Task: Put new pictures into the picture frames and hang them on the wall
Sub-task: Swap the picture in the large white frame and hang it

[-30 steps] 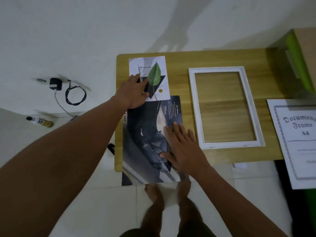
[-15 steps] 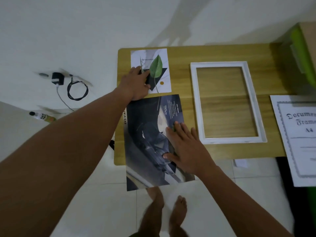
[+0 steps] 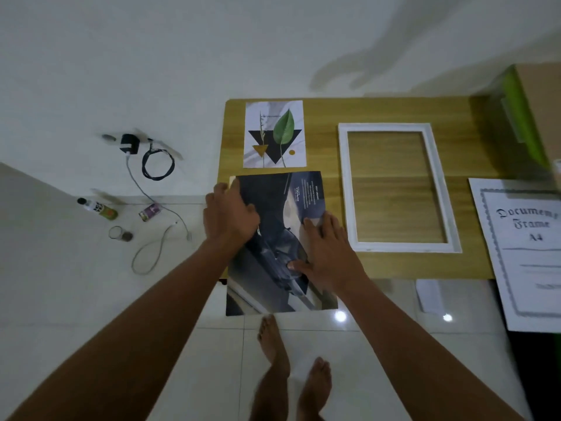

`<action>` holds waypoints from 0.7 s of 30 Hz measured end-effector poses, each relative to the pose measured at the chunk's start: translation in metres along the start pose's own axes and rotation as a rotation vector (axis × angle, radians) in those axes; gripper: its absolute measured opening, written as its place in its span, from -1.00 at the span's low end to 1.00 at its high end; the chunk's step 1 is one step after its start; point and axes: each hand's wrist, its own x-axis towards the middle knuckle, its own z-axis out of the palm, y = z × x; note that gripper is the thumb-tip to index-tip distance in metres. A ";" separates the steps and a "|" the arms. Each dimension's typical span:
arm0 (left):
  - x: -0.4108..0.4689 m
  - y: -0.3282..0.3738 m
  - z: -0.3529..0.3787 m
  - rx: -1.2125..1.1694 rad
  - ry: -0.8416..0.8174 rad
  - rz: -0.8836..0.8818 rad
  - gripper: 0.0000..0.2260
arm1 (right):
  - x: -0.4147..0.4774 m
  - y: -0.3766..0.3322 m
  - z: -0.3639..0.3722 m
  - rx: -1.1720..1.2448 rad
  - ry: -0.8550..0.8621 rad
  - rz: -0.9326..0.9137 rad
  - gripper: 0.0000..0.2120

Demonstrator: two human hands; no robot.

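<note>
A dark car poster (image 3: 273,238) lies on the left of the wooden table (image 3: 324,132), its near end hanging over the front edge. My left hand (image 3: 230,214) rests on the poster's upper left edge, fingertips reaching the corner. My right hand (image 3: 329,250) lies flat on the poster's right side, fingers spread. Behind the poster lies a small leaf print (image 3: 274,135). An empty white picture frame (image 3: 343,183) lies flat to the right, the tabletop showing through it.
A "Document Frame A4" sheet (image 3: 528,253) overhangs the table's right end, beside a green and brown box (image 3: 522,117). On the floor at left lie a charger with cables (image 3: 129,144), a small bottle (image 3: 97,206) and a can (image 3: 149,211). My bare feet stand below the table's front edge.
My left hand left the leaf print and came back onto the poster's upper left edge. The leaf print now lies uncovered. My right hand stayed flat on the poster.
</note>
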 end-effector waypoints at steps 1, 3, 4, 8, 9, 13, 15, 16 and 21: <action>-0.010 -0.004 0.004 -0.008 -0.037 -0.042 -0.55 | 0.001 -0.002 -0.001 0.021 0.015 0.016 -0.11; -0.023 -0.009 0.012 -0.020 -0.089 -0.058 -0.57 | 0.002 -0.005 -0.003 0.030 0.074 0.026 -0.19; -0.027 -0.011 0.015 -0.037 -0.098 -0.057 -0.57 | 0.002 -0.006 -0.003 0.021 0.109 0.022 -0.24; -0.035 -0.015 0.015 -0.058 -0.047 -0.165 -0.50 | 0.002 -0.008 -0.002 0.079 0.201 0.039 -0.34; -0.037 -0.016 0.014 -0.046 -0.043 -0.186 -0.48 | 0.003 -0.008 -0.002 0.111 0.215 0.052 -0.35; -0.039 -0.025 0.016 -0.090 -0.046 -0.228 -0.40 | 0.002 -0.009 0.000 0.186 0.238 0.016 -0.44; -0.037 -0.030 0.016 -0.118 -0.053 -0.247 -0.38 | 0.001 -0.010 0.002 0.193 0.237 -0.006 -0.50; -0.035 -0.032 0.016 -0.134 -0.053 -0.243 -0.40 | 0.001 -0.010 0.003 0.190 0.237 -0.012 -0.52; -0.031 -0.045 0.006 -0.223 -0.038 -0.239 -0.52 | 0.000 -0.018 0.004 0.109 0.227 -0.088 -0.63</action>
